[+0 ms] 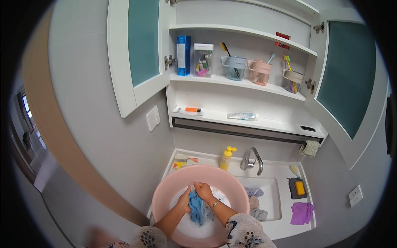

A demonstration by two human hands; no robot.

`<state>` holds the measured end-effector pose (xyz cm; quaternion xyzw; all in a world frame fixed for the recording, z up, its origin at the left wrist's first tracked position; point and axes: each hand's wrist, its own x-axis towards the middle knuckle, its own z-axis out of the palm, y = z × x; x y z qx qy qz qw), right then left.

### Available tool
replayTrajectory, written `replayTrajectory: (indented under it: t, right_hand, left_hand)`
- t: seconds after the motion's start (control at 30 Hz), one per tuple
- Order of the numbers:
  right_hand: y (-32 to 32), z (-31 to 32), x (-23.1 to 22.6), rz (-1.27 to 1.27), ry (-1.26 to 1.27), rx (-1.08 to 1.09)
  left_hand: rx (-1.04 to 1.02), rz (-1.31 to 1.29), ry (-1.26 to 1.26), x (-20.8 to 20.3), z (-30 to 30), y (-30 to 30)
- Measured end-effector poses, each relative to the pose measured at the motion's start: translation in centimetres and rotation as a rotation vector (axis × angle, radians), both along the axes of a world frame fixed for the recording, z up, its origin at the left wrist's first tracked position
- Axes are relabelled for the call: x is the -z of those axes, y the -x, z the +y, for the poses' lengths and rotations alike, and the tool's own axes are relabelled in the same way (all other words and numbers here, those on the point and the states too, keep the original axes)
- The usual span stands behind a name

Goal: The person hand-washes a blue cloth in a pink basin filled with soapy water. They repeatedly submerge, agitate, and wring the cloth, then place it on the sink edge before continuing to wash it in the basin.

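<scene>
Blue cloth [197, 210] in a pink basin [232, 186]

At six o'clock, our left hand [183, 201] and right hand [203, 191] grasp the cloth. At one o'clock from the basin stands a yellow pump bottle [226, 159]; at twelve, a blue box [183, 56], its print unreadable.

Cloth [196, 208] is blue, basin [167, 192] pink, btl [226, 159] yel, sleeves [249, 232] pale w/ dk print.

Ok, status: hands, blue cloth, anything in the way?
Left hand and right hand gripping blue cloth. Cloth's lower end in sudsy water, pink basin. Yellow bottle behind basin, clear of both hands.
</scene>
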<state>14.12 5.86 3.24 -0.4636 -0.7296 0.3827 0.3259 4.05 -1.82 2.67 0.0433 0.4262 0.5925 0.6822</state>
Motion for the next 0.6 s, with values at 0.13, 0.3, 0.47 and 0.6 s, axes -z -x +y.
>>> replayTrajectory:
  t: [0.13,0.3,0.47,0.6]
  right_hand:
    - [-0.1,2.9,7.9,0.275,0.034,0.283]
    - [-0.4,1.1,14.5,-0.382,0.118,-0.194]
    - [-2.3,4.1,16.6,-0.331,-0.074,-0.099]
    - [0.0,-1.2,6.2,0.254,0.058,0.013]
  left_hand:
    - [-0.131,0.459,-0.046,1.7,2.0,2.3]
    - [0.036,0.792,0.136,11.8,2.3,5.4]
    - [-0.115,0.72,0.165,14.7,4.4,4.0]
    - [-0.278,0.219,0.098,12.5,5.7,2.6]
